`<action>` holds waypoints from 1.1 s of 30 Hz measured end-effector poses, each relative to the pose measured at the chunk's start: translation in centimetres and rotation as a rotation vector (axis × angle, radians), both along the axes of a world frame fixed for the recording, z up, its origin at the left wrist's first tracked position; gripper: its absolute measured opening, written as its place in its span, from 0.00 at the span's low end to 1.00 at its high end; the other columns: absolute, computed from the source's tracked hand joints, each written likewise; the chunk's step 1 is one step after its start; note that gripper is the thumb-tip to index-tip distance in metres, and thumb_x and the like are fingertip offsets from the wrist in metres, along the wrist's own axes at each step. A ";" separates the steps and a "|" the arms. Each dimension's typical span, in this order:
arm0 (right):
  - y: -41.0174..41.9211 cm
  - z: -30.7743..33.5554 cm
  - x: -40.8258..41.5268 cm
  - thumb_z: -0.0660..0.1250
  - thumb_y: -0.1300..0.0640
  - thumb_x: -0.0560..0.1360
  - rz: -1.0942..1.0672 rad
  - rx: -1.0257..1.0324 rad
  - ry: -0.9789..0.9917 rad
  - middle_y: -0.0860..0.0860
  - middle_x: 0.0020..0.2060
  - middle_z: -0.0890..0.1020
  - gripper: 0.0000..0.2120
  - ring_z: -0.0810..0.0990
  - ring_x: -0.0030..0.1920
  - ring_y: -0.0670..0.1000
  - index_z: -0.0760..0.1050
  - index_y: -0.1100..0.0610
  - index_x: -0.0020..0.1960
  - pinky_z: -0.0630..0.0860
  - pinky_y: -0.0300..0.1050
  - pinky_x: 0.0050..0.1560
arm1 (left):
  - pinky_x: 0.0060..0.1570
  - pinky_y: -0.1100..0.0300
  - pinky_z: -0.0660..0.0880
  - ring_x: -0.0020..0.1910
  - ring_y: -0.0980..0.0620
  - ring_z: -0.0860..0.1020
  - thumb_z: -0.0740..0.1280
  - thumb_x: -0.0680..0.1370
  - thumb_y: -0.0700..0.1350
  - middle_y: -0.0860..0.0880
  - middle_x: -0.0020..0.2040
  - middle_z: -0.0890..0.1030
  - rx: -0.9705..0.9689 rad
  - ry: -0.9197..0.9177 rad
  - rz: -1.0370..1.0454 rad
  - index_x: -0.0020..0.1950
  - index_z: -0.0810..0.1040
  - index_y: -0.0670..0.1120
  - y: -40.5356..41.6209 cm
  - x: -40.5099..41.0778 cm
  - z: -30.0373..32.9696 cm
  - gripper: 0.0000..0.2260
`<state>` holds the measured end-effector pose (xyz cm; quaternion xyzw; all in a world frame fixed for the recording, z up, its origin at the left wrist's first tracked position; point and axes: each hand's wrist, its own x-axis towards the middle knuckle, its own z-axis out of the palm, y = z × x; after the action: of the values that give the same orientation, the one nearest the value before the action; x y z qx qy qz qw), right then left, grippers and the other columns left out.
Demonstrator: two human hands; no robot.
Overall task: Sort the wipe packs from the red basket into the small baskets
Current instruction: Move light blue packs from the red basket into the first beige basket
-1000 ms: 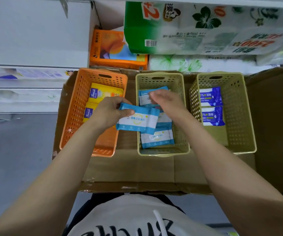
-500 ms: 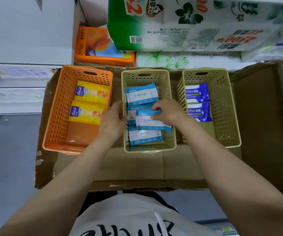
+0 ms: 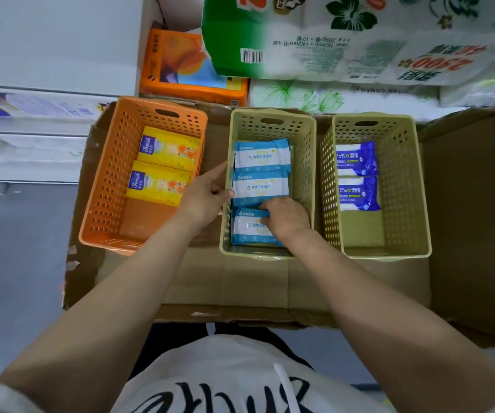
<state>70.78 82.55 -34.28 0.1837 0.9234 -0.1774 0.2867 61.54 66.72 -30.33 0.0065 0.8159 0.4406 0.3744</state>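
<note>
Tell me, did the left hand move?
Yes. The left hand let go of the blue pack and went right, to the middle basket wall.

Head view, steeply down, close.

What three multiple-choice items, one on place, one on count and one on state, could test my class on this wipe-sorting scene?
1. Where do the yellow packs lie?
A. orange basket
B. middle basket
C. right basket

2. How many dark blue alcohol wipe packs show?
A. one
B. two
C. four

3. What is the right hand doing?
A. hanging idle
B. gripping a basket rim
C. touching the nearest light blue pack

Answers:
1 A: both lie inside the orange one.
2 B: two lie in the right basket.
3 C: its fingers lie on that pack.
</note>
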 end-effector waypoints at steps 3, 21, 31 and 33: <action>-0.1 0.0 0.2 0.66 0.52 0.79 0.004 0.009 -0.010 0.54 0.56 0.81 0.15 0.80 0.55 0.54 0.77 0.52 0.65 0.77 0.48 0.52 | 0.49 0.46 0.82 0.54 0.49 0.80 0.68 0.78 0.40 0.47 0.54 0.80 -0.003 -0.005 -0.007 0.76 0.64 0.61 0.1 0.0 0.2 0.30; -0.6 -0.2 0.3 0.67 0.53 0.79 -0.007 -0.037 -0.022 0.54 0.60 0.80 0.16 0.77 0.60 0.54 0.76 0.53 0.66 0.76 0.49 0.58 | 0.51 0.44 0.81 0.59 0.47 0.78 0.69 0.78 0.39 0.47 0.61 0.79 -0.008 0.019 0.030 0.75 0.64 0.59 0.3 0.8 0.4 0.30; -0.5 -0.4 0.4 0.75 0.51 0.72 0.045 0.134 0.143 0.54 0.75 0.58 0.41 0.55 0.76 0.56 0.56 0.47 0.77 0.65 0.57 0.72 | 0.52 0.44 0.81 0.61 0.46 0.77 0.68 0.78 0.39 0.46 0.64 0.77 0.013 0.006 0.051 0.76 0.63 0.59 0.1 1.1 0.6 0.30; -0.1 -0.7 0.3 0.73 0.52 0.74 0.054 0.080 0.089 0.52 0.79 0.54 0.40 0.51 0.78 0.55 0.55 0.47 0.78 0.59 0.56 0.75 | 0.51 0.44 0.81 0.61 0.46 0.77 0.68 0.79 0.38 0.45 0.64 0.77 0.026 -0.005 0.057 0.76 0.63 0.59 0.1 1.2 0.7 0.30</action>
<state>71.11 82.47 -34.98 0.1621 0.9462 -0.1407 0.2422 62.72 66.83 -29.60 -0.0131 0.8089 0.4618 0.3636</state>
